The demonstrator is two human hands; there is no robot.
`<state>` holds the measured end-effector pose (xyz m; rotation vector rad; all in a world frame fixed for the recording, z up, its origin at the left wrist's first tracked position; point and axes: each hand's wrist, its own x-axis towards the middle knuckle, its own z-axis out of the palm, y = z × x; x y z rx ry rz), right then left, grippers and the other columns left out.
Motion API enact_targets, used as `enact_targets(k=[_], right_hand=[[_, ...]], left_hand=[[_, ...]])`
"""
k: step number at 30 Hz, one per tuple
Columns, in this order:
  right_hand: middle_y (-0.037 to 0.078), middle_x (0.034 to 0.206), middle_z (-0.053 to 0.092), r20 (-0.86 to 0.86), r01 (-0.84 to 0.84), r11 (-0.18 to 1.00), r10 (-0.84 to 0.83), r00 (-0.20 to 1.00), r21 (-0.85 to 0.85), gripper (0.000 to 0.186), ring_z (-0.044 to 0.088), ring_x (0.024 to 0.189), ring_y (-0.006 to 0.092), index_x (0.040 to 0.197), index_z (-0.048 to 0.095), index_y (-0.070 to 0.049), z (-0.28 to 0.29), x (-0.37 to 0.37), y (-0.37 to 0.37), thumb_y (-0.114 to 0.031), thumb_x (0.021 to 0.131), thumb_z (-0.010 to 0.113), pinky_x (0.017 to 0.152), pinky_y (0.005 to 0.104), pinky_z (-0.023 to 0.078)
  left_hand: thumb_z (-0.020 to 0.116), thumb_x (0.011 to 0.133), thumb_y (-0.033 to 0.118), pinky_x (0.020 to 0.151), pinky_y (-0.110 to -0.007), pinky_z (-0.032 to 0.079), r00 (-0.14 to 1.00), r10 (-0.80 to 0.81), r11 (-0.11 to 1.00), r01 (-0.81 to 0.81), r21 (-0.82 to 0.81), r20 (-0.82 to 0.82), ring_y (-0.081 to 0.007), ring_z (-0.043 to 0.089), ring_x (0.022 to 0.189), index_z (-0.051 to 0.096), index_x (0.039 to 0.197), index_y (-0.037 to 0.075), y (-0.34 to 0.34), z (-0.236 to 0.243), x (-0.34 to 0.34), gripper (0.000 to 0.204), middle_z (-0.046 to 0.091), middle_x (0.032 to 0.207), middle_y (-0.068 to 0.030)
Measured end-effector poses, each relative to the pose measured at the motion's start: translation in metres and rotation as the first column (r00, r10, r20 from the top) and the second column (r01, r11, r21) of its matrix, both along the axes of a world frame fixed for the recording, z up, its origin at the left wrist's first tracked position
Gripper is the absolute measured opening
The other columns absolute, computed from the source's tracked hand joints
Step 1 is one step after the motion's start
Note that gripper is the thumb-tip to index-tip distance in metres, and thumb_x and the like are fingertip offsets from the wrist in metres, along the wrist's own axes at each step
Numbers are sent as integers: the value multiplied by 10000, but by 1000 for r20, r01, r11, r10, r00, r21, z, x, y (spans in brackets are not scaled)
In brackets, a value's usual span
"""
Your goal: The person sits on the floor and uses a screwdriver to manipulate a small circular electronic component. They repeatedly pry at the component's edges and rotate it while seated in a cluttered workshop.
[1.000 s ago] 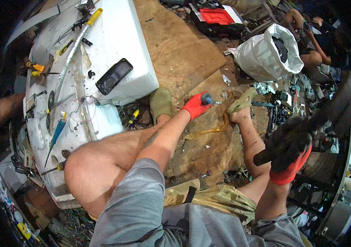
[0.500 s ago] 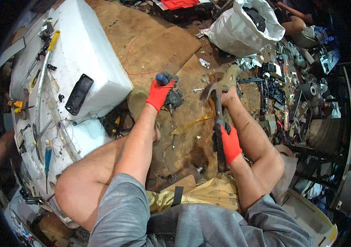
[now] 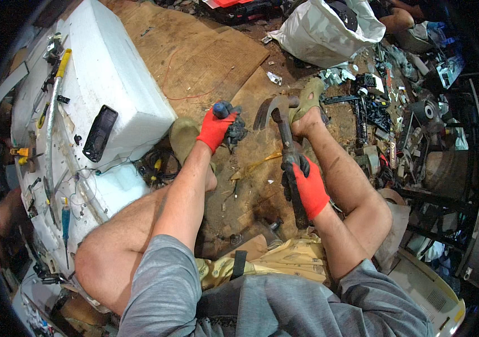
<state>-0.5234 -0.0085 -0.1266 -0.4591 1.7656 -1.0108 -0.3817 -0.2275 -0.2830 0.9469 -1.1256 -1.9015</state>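
The person's two gloved hands are working apart from each other, both to the right of the white foam block (image 3: 117, 73). Nearer the block, the left hand (image 3: 217, 127) is closing tightly around a blue-handled tool (image 3: 220, 109); a dark lump (image 3: 238, 133) is showing just under the fingers, right of the block, and whether the hand is gripping it too, one cannot tell. Farther right of the block, the right hand (image 3: 308, 185) is clasping a claw hammer (image 3: 284, 129) by its handle, and the hammer's head is pointing away from the person. On the block's near part a black shell (image 3: 100, 133) is lying, while a yellow-gripped bar (image 3: 58, 95) is resting to its left. A brown board (image 3: 211, 67) is spreading along the block's right side, and a white sack (image 3: 323, 42) is standing well to the block's right.
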Motion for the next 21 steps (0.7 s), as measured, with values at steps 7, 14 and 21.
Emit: enact_targets(k=[7,14,21], right_hand=[[44,827,648,-91,-10,1000,12,996,27,318,600,656,126,1245,574,-45,4,-1,1,-216,980,610,579,300,491],[111,1197,629,-574,-122,963,-40,818,-241,477,602,1084,213,1391,488,-8,80,-10,4,-200,972,609,945,359,481],[137,1087,638,-700,-382,912,174,692,-152,420,637,923,253,1192,568,-51,59,13,-6,-376,930,621,804,368,509]], left_hand=[[762,855,119,761,-330,533,998,-37,967,49,-250,53,-143,626,831,598,1086,53,2,-19,-5,291,666,923,-31],[806,811,219,809,-324,531,956,-42,897,164,-410,291,-151,627,889,598,1174,41,1,-48,-7,455,681,984,-70],[751,844,169,787,-317,516,940,-141,894,256,-368,310,-167,610,837,597,1085,48,9,-23,-10,311,637,888,-61]])
